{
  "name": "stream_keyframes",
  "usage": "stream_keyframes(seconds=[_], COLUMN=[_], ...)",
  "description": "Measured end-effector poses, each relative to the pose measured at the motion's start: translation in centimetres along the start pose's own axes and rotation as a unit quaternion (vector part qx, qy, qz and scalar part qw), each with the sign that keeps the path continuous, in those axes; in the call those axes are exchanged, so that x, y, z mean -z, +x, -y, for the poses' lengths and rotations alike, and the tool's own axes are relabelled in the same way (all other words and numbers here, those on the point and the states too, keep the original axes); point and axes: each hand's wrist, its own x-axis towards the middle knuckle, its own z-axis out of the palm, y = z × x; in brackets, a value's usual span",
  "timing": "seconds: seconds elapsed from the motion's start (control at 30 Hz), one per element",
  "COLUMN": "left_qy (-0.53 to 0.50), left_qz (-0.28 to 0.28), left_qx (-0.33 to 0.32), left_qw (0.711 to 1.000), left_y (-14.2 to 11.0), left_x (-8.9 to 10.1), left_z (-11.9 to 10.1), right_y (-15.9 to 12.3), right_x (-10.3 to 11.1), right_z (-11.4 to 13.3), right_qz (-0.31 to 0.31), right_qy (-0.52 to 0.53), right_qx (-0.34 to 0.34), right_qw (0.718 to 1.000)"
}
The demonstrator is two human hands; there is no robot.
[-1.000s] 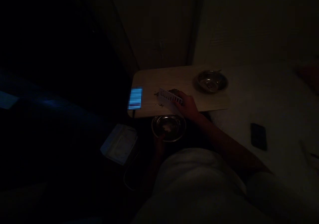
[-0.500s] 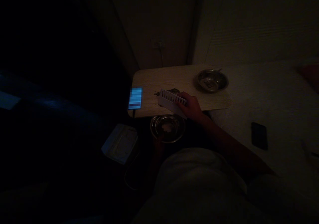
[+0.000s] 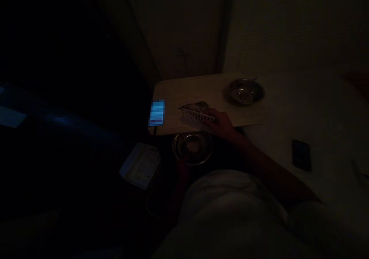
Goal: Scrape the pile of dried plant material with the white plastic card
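My right hand (image 3: 221, 123) is closed on the right end of a white slotted plastic piece (image 3: 193, 115) on the small wooden table (image 3: 170, 92). Along the piece's far side lie dark loose bits (image 3: 204, 105), like crumbs or scraps. Below the table's near edge, my left hand (image 3: 183, 166) grips the near rim of a metal bowl (image 3: 208, 153). Something pale sits in the bottom of that bowl. Darkness hides most of the left fingers.
Another metal bowl (image 3: 253, 94), with a utensil handle at its rim, stands at the table's right end. A lit screen (image 3: 157, 113) is at the left end. A dark phone (image 3: 301, 155) lies on the pale surface at right. A whitish box (image 3: 141, 166) is low on the left.
My right hand has tipped the slotted piece so its slotted edge sits lower and nearer me. More of the dark bits now show behind it. The left hand and bowl stay nearly still.
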Motion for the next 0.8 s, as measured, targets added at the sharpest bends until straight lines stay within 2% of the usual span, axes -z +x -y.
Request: stream_keyframes(seconds=[0.2,0.37,0.43,0.6,0.8], left_qy=[0.011,-0.03,-0.034,-0.028,-0.039], left_qz=[-0.013,0.003,-0.005,-0.029,-0.047], left_qx=[-0.041,-0.03,-0.024,-0.012,0.015], left_qw=[0.999,0.999,0.999,0.999,0.998], left_y=[-0.1,-0.1,0.0,0.3,-0.3], left_x=[0.0,-0.4,-0.4,-0.3,-1.0], left_z=[-0.6,-0.5,-0.3,-0.3,-0.9], right_y=[0.1,-0.3,-0.5,-0.6,-1.0], right_x=[0.0,1.3,1.7,1.9,1.1], right_z=[0.4,0.4,0.2,-0.3,0.0], right_qz=[0.056,0.107,0.085,-0.038,-0.041], right_qy=[0.026,0.058,0.059,0.04,0.029], right_qx=[0.042,0.055,0.034,-0.041,-0.055], right_qw=[0.997,0.991,0.994,0.998,0.997])
